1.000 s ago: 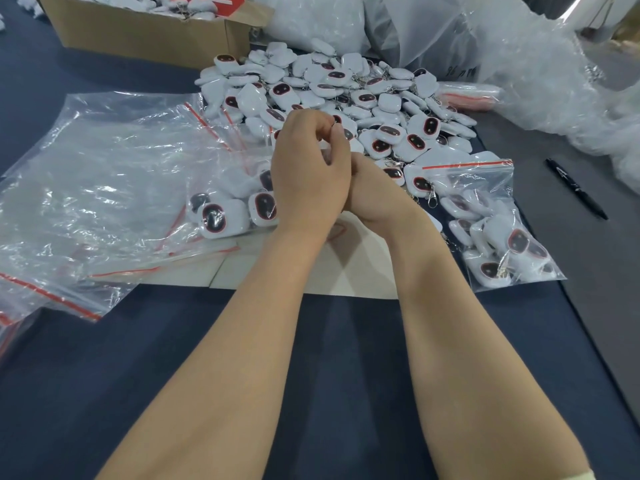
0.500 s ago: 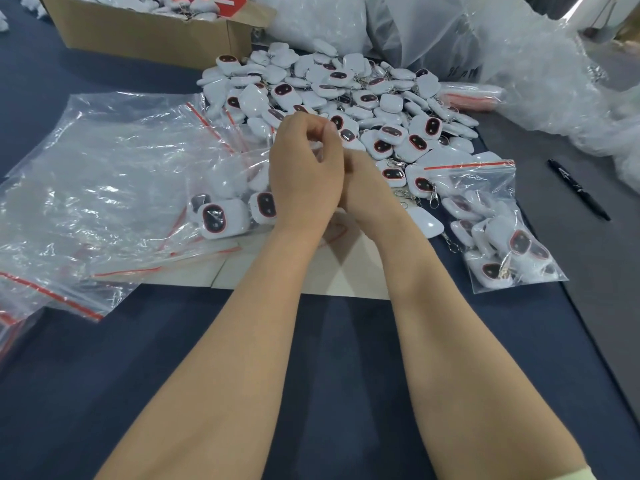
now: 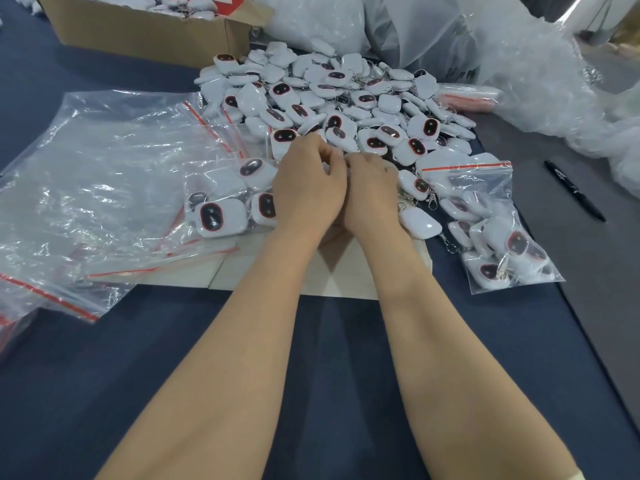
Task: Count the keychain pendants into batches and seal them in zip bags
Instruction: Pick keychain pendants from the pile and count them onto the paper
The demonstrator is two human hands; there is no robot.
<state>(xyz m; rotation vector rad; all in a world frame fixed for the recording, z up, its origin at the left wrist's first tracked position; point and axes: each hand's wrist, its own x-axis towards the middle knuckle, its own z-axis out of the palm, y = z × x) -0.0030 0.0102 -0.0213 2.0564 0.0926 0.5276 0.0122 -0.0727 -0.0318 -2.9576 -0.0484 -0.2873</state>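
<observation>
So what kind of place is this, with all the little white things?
Probably a packing workshop or warehouse table: a big heap of white keychain pendants, a stack of empty zip bags, a filled bag, and a cardboard box holding more.

Your bench [image 3: 339, 375]: blue-covered | cardboard box [image 3: 149, 36]: far left | white card sheet [image 3: 339, 278]: centre | black pen [image 3: 575, 190]: on grey strip [image 3: 606, 271] to your right | crumpled clear wrap [image 3: 540, 74]: far right
</observation>
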